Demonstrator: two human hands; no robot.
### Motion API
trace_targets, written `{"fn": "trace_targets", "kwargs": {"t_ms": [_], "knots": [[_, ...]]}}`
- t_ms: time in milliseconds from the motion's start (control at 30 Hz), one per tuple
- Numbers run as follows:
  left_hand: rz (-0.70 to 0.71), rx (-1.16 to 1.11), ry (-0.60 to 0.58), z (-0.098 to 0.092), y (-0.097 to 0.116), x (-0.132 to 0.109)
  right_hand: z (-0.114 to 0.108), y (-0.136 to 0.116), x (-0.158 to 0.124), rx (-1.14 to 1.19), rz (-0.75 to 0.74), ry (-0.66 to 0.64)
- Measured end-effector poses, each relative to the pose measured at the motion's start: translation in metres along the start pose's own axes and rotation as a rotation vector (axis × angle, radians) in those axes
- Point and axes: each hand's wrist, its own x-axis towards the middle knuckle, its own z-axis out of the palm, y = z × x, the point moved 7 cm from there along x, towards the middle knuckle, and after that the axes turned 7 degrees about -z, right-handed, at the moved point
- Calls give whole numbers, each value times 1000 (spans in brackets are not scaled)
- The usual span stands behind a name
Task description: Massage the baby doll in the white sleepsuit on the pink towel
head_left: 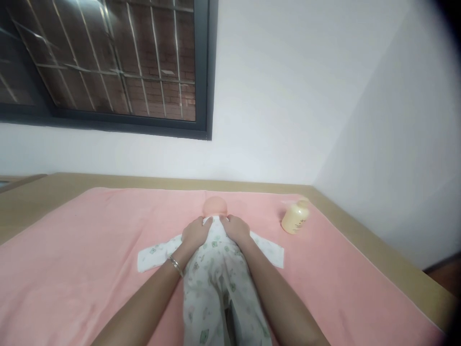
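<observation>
A baby doll (215,206) lies with its round bald head pointing away from me. Its body is under a white long-sleeved baby romper (216,262) with a small green print, and both sleeves spread out to the sides. At the romper's left shoulder edge, my left hand (197,232) is closed on the fabric, thumb on top near the neck. My right hand (236,228) grips the other shoulder edge the same way. The romper's legs run toward me, with a dark gap between them. The fingers under the cloth are partly hidden.
A pink sheet (101,240) covers the tan table (118,181). Back right on the sheet stands a pale yellow pump bottle (295,218). Behind the table are a white wall (270,120) and a dark-framed, barred window (205,72).
</observation>
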Motion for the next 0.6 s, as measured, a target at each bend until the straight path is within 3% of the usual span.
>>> {"fn": "trace_targets", "kwargs": {"t_ms": [233, 367, 467, 600], "knots": [[17, -10, 0, -4, 1, 0, -4, -2, 0, 4, -17, 21], [22, 76, -5, -16, 9, -7, -14, -15, -10, -148, -39, 77], [37, 235, 43, -24, 21, -24, -18, -36, -24, -311, -160, 131], [247, 406, 141, -24, 48, -69, -17, -50, -30, -353, -314, 112]]}}
